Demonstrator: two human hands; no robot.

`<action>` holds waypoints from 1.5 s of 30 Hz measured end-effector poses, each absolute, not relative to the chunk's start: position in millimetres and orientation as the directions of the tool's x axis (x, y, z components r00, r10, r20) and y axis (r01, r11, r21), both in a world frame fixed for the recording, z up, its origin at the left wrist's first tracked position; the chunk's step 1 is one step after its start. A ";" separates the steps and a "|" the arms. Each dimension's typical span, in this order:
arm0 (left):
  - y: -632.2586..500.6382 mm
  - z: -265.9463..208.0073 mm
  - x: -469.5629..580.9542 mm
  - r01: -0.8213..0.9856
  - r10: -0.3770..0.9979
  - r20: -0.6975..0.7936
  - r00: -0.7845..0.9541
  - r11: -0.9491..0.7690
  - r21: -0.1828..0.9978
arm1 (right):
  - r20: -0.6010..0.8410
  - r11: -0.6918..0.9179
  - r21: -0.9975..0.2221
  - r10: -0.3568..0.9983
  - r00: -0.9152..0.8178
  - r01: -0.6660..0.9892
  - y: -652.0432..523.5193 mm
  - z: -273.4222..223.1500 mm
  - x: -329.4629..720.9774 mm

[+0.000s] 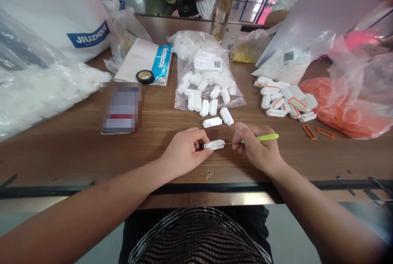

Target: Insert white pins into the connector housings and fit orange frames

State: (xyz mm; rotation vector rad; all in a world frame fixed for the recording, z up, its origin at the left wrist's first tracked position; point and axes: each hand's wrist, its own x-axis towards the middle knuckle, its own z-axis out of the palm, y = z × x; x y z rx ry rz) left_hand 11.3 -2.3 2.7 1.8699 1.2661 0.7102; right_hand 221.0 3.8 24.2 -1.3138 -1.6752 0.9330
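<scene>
- One small white piece (215,145) lies at the near middle of the wooden table (76,153), between the two hands, its face with rows of little holes in view.
- The left hand (186,151) pinches the left end of that piece, thumb on the near side and forefinger on the far side, the gap between them narrow.
- The right hand (258,147) has its fingers closed on a thin tool with a green handle (268,137); the handle's rounded end sticks out to the right, while the slim shaft points left.
- The shaft reaches the right end of the piece; whether its tip is inside a hole or only against the surface, I cannot tell.
- For good work here, the left pinch should stay firm and low so the piece cannot twist, with those fingertips clear of the shaft's line.
- The tool seems best guided by small finger motions, shaft in line with the opening; pushing hard could make it slip or scratch the plastic.
- Two loose white blocks (212,122) lie just beyond the work, the right one tilted; leaving them room would avoid knocks.
- Farther right, a pile of orange-trimmed blocks (277,112) sits well apart from both hands.
</scene>
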 end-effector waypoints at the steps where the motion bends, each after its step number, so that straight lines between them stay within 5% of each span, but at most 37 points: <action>1: -2.4 2.7 11.2 0.514 0.934 0.033 0.356 -0.225 0.828 | 0.140 0.186 -0.901 0.980 -0.143 0.393 3.6 24.2 220.7; 18: -3.4 3.3 11.2 0.514 0.931 0.040 0.364 -0.237 0.824 | 0.194 0.301 -0.771 0.951 -0.242 0.561 5.6 23.9 213.9; 26: -3.1 4.5 11.4 0.517 0.936 0.028 0.350 -0.218 0.828 | 0.238 0.265 -0.851 0.964 -0.115 0.453 -0.7 30.9 222.4; 34: -2.9 2.7 10.7 0.511 0.932 0.045 0.361 -0.237 0.826 | 0.062 0.078 -0.933 0.996 -0.057 0.353 9.5 20.9 224.3; 45: -2.2 4.9 11.4 0.516 0.931 0.038 0.362 -0.235 0.824 | 0.008 0.021 -0.951 0.999 -0.045 0.307 13.5 18.2 225.0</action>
